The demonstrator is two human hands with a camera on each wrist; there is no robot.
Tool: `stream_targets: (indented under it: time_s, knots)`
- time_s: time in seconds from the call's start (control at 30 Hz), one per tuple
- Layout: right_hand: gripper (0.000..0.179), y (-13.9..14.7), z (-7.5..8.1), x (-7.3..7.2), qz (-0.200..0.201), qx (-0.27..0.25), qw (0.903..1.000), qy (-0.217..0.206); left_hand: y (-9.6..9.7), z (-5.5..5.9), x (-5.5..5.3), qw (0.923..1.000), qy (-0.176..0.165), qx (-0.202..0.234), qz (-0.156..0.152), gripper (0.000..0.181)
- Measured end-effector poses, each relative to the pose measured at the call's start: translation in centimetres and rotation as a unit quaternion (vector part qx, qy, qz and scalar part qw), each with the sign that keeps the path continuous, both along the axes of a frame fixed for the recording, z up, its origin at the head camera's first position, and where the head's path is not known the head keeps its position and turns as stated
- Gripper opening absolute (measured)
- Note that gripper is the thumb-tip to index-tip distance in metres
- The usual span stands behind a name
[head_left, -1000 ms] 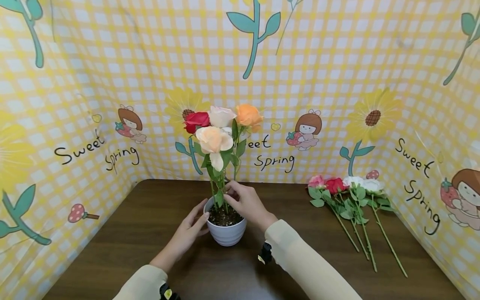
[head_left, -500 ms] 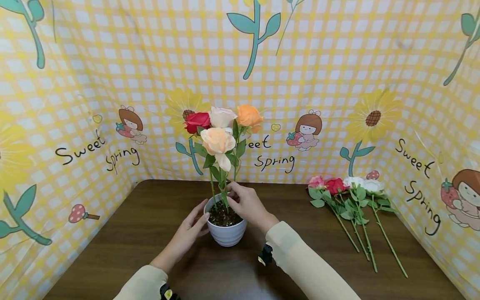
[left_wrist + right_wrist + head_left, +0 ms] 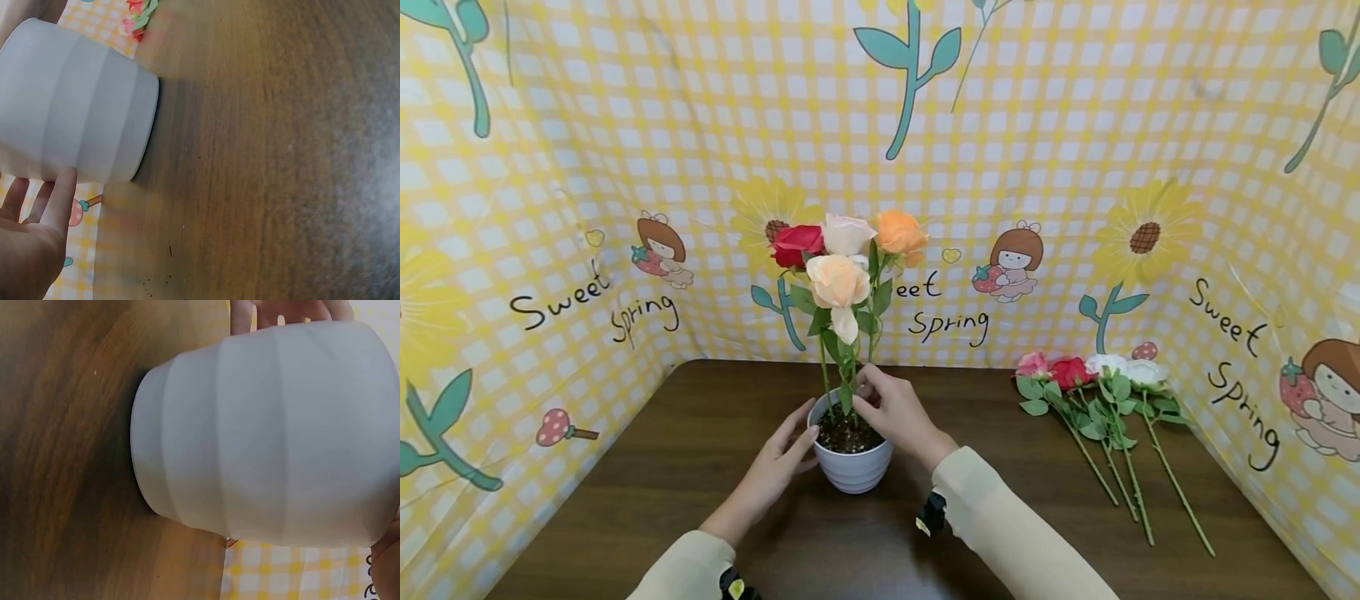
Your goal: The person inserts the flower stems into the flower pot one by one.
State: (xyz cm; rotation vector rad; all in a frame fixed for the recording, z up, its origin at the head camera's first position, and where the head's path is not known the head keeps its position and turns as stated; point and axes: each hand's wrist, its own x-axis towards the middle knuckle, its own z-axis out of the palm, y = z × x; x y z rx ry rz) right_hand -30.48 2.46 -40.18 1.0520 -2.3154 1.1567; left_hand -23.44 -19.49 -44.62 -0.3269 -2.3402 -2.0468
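Clearly, two hands (image 3: 778, 454) flank one pot (image 3: 853, 471), four roses (image 3: 838, 279) inside, four others (image 3: 1096, 427) outside.

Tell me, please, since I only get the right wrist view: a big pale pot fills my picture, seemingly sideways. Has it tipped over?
Observer: No, the head view shows the pot standing upright on the table.

Visitor: Oh, good! I can't see its mouth. Is there anything inside?

Observer: Yes, dark soil shows inside the rim.

Visitor: Lovely. And is anything above the soil?

Observer: Yes, a cluster of flowers: a peach bloom in front, with a red bloom, a whitish bloom and an orange bloom behind it.
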Motion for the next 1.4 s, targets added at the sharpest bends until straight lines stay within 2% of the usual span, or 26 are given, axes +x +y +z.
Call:
stream_targets:
  time_s: [0.3,0.67,0.77,1.0,1.27,1.4]
  knots:
    - [0.013,0.3,0.5,0.4,0.007,0.006,0.9998,-0.017,0.1,-0.1,0.0,1.0,-0.004,-0.001,-0.009,0.056]
    - [0.022,1.2,1.1,0.6,0.015,0.005,0.9982,-0.058,-0.1,0.0,0.0,1.0,-0.002,-0.001,-0.003,0.055]
    - [0.024,1.9,1.3,0.7,0.018,0.007,0.9983,-0.054,0.0,0.1,0.0,1.0,-0.004,-0.002,-0.001,0.055]
    - [0.021,4.7,1.6,0.9,0.013,0.009,0.9989,-0.045,0.0,0.2,-0.1,1.0,-0.003,-0.004,-0.007,0.056]
    - [0.016,8.9,0.9,0.7,-0.026,0.025,0.9988,-0.032,-0.1,0.3,-0.1,1.0,-0.001,0.001,-0.004,0.056]
    - [0.015,11.7,0.3,0.7,-0.047,0.035,0.9974,-0.041,-0.1,0.2,0.0,1.0,-0.003,0.002,-0.002,0.056]
